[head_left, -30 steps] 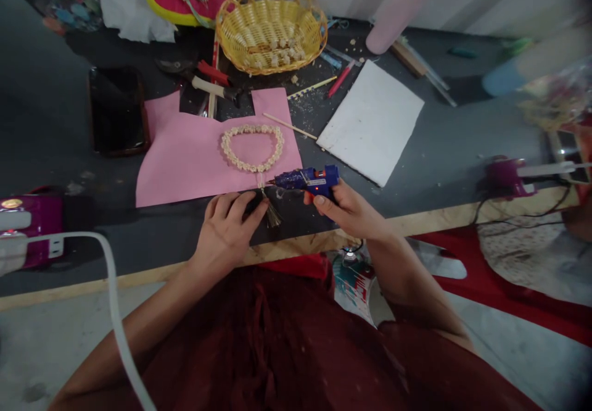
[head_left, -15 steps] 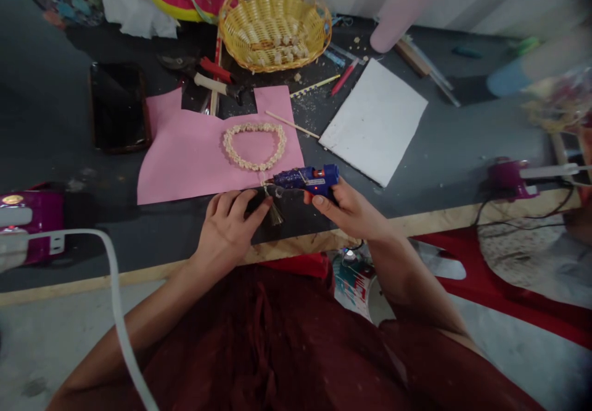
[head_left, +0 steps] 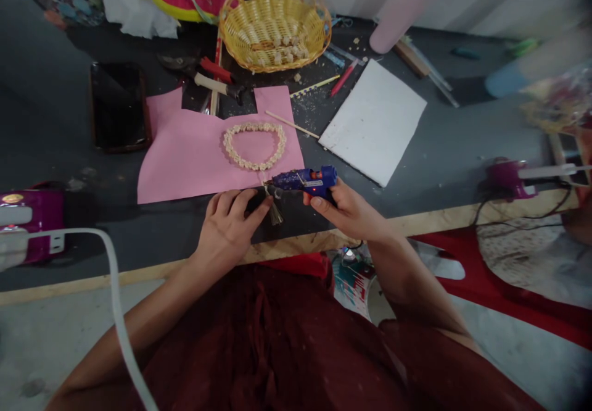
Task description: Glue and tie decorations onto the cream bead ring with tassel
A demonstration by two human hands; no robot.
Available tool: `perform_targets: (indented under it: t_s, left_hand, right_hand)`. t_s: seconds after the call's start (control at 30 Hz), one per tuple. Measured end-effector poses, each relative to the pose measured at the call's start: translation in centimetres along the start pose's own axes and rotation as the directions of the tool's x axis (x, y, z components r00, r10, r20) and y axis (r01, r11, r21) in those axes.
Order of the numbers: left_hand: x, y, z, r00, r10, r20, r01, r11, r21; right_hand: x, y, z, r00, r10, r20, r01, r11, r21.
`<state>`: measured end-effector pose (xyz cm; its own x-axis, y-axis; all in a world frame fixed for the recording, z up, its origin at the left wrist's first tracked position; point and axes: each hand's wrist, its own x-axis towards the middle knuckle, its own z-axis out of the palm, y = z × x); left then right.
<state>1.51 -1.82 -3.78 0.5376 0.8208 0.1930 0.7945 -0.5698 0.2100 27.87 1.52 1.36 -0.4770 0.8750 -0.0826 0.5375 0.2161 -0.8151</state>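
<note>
Holding a blue glue gun (head_left: 303, 180) by its handle in the curled right grip (head_left: 348, 212) at the frame's middle, likely light, hard and hot-tipped, so best held there, and resting the left grip (head_left: 225, 229) beside a likely soft tassel (head_left: 276, 215), can't tell if pinching.

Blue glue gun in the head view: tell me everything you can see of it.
The glue gun is dark blue and looks like plastic, with a pale label, a small lit red light and an orange-red patch near its rear. Its body is roughly level, the narrow nozzle pointing left. The right hand grips its handle, partly hiding it. The tip is at the upper end of the tassel; whether they touch is unclear.
</note>
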Motion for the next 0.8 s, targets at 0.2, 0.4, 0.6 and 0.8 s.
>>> perform_targets:
  t_s: [0.2,0.4,0.6,0.8]
  left_hand:
    - [-0.07,-0.15,0.18,1.000,0.018,-0.018,-0.017,0.999,0.027]
    - [-0.02,-0.09,-0.04,1.000,0.022,-0.008,-0.022,0.999,0.027]
    - [-0.04,-0.13,0.15,0.999,0.026,-0.035,-0.025,0.999,0.039]
    - [-0.03,-0.14,0.09,0.999,0.027,-0.031,-0.026,0.999,0.044]
  right_hand:
    - [-0.32,0.38,-0.29,1.000,0.019,-0.016,-0.019,1.000,-0.002]
    - [-0.39,0.46,-0.14,0.999,0.043,-0.012,-0.043,0.999,-0.005]
    - [-0.16,0.48,0.06,1.000,0.014,-0.013,-0.014,1.000,-0.002]
    - [-0.12,0.74,0.18,1.000,0.015,-0.024,-0.015,1.000,-0.005]
